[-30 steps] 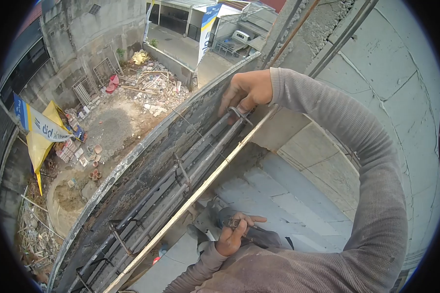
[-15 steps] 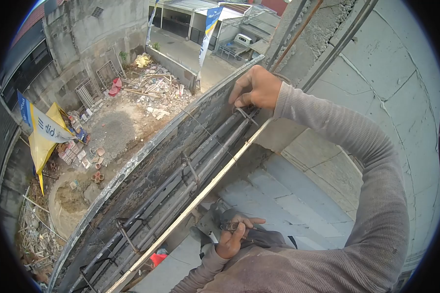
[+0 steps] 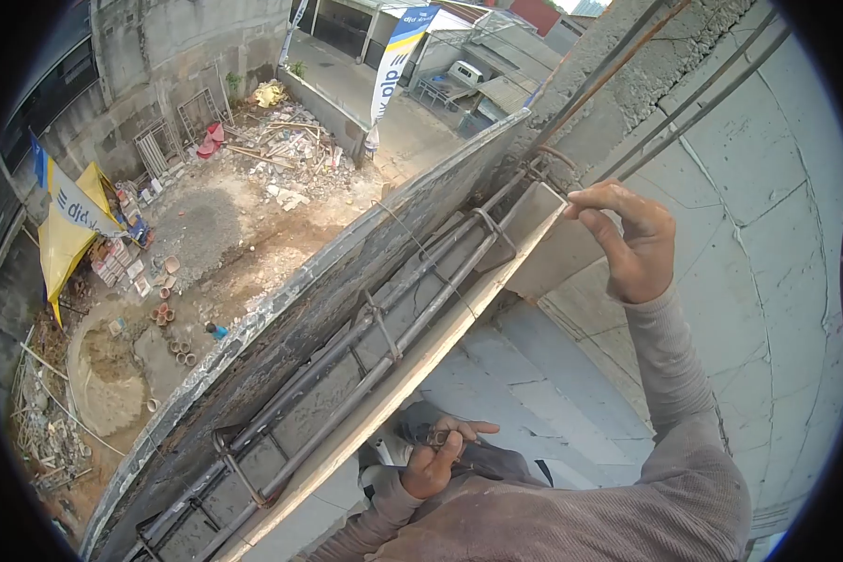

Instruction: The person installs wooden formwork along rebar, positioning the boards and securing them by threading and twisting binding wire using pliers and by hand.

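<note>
My right hand (image 3: 630, 239) is at the upper end of a long pale wooden board (image 3: 412, 370), its bent fingers and thumb closed at the board's corner. Beside the board runs a rebar cage (image 3: 375, 323) of long bars and bent stirrups, lying in a narrow trough against the wall. Low in front of my body, my left hand (image 3: 431, 468) is closed around a small metal tool (image 3: 437, 437), with the index finger stretched out. Most of that tool is hidden by the fingers, so its kind is unclear.
A high wall edge (image 3: 281, 298) drops to a yard with a rubble heap (image 3: 295, 155) and a yellow canopy (image 3: 66, 248). Upright steel bars (image 3: 609, 75) stand by a rough concrete column (image 3: 684, 56). A grey block wall (image 3: 768, 234) rises at the right.
My right hand has moved from the end of the rebar cage to the right, to the board's upper end. The view has shifted and shows more of the trough. My left hand keeps its hold.
</note>
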Motion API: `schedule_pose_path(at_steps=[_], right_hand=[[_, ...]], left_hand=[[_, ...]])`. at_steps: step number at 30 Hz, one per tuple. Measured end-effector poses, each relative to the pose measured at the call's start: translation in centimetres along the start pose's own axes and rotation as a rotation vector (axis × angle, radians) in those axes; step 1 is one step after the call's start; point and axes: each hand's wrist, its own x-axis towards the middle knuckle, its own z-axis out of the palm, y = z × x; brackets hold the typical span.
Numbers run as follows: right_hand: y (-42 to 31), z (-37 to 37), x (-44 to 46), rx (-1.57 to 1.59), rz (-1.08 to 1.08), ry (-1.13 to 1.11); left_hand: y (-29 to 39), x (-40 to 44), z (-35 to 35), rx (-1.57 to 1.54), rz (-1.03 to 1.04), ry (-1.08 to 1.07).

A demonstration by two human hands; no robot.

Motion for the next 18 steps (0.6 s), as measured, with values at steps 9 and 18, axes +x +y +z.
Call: schedule_pose_path(at_steps=[9, 18], right_hand=[[0.8, 8.4, -4.1, -0.212, -0.138, 0.381], [2.0, 13.5, -2.8, 0.06, -0.052, 1.081]], left_hand=[[0.7, 1.7, 0.2, 0.027, -0.027, -0.106], [2.1, 2.5, -2.0, 0.51, -0.129, -0.128]])
